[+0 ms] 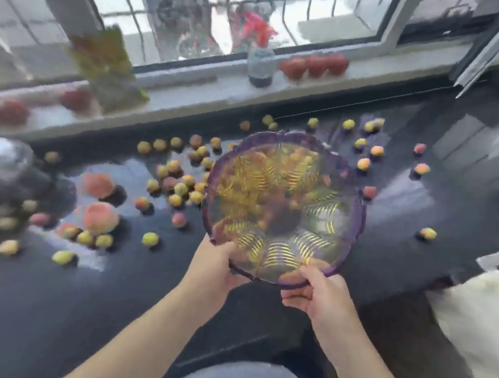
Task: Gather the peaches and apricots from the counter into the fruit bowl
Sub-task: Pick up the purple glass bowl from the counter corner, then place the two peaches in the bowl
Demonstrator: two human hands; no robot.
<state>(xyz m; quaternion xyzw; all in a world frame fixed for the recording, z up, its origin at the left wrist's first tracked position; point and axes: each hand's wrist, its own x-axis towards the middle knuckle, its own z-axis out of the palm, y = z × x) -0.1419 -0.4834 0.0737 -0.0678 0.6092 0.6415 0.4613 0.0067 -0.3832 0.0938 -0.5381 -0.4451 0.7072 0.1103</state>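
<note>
**Q:** Hands first: how do they sit in the head view?

**A:** Both grip the near rim of the fruit bowl. The left hand curls its fingers around the rim at the lower left; the right hand pinches the rim at the lower right, thumb on top. The frame is motion-blurred, so finer finger detail cannot be told.

**Q:** And the bowl itself?

**A:** Clear glass with a purple scalloped edge and yellow ribbing, held over the dark counter, tilted toward the camera. Fruit colours show through the glass; whether any fruit lies inside cannot be told.

**Q:** Where is the fruit?

**A:** Two peaches lie left of the bowl. Small apricots cluster just beside its left edge, and more lie scattered beyond and right of it, near the windowsill.

**Q:** Anything else?

**A:** A vase of red flowers stands on the sill, red fruit beside it.
</note>
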